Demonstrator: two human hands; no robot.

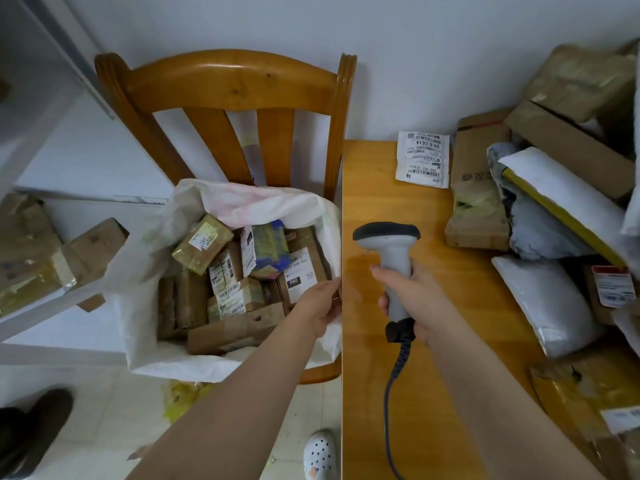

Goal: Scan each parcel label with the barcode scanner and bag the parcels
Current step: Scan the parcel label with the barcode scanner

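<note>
A large white woven bag (145, 258) stands open on a wooden chair (228, 84), filled with several labelled cardboard parcels (239, 268). My left hand (320, 303) pinches the bag's right rim next to the table edge. Over the wooden table (377, 188), my right hand (412, 296) grips the handle of a grey barcode scanner (388, 237), which points away from me; its coiled cable hangs toward me. A small white parcel with a label (423, 158) lies on the table's far side. More parcels (540, 299), boxes and grey mailers, are heaped at the right.
The chair stands tight against the table's left edge. Taped cardboard boxes (41, 258) sit on a white shelf at the left. A dark shoe (34, 431) and a white clog (320, 455) are on the tiled floor. A white wall runs behind.
</note>
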